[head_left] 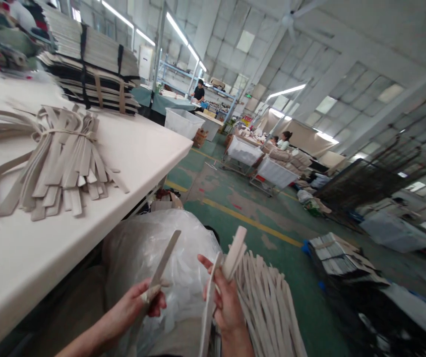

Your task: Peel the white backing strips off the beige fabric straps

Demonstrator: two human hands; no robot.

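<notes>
My left hand [143, 303] is closed round a beige fabric strap [166, 258] whose end points up and away from me. My right hand [223, 297] grips a few more beige straps [235, 250], held upright, with its index finger stretched out to the left. One strap hangs down in front of that palm. Just right of the right hand, many long beige straps [267, 297] hang side by side. On the white table [153, 153] to the left lies a bundle of straps [64, 153], tied round with a strip near its top.
A large clear plastic bag [153, 238] bulges below my hands beside the table edge. Strapped stacks of fabric pieces [93, 64] stand on the table's far side. Packed bundles [339, 255] lie on the floor at right. White bins [244, 151] and other people are farther off.
</notes>
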